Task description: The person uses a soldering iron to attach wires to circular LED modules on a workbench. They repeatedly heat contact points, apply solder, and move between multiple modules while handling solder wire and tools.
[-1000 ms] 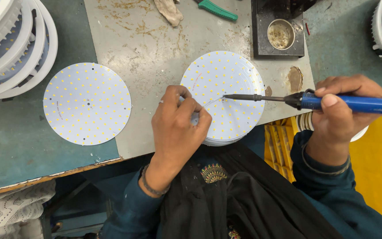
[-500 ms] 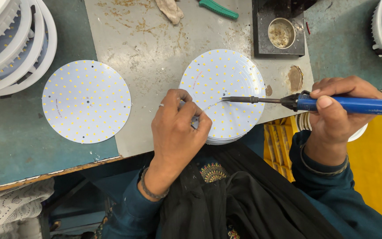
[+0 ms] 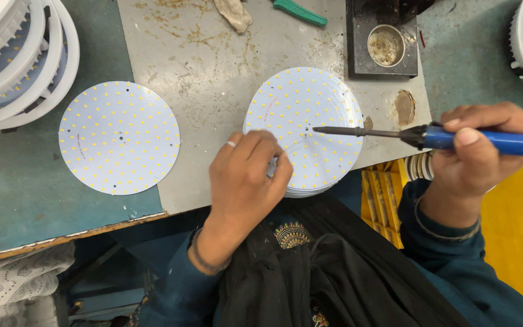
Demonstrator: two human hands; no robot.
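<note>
At bench centre, over the grey sheet: top disc [image 3: 304,124] of a low stack of round white LED boards, dotted all over with small yellow chips, flat, thin, matte; stack edge overhanging the bench lip at 6 o'clock. Soldering iron [image 3: 431,136] laid level across from 3 o'clock, dark slim tip now nearer the disc's middle than half a second ago, creeping inward by a little; reads as tip being lined up on a joint, contact not confirmable. Blue smooth handle wrapped tight by right hand [image 3: 479,154], thumb on top. Left hand [image 3: 246,181] curled at 7 o'clock of the disc, fingertips pinching something fine at the board, too small to identify; ring on one finger; position barely changed. Second identical single disc [image 3: 119,137] at 9 o'clock, well apart, unmoved. Square dark stand with round metal cup [image 3: 385,45] at 1 o'clock. Stacked white ribbed housings [image 3: 13,60] at 10 o'clock. Green-handled tool [image 3: 301,12] at 12 o'clock.
</note>
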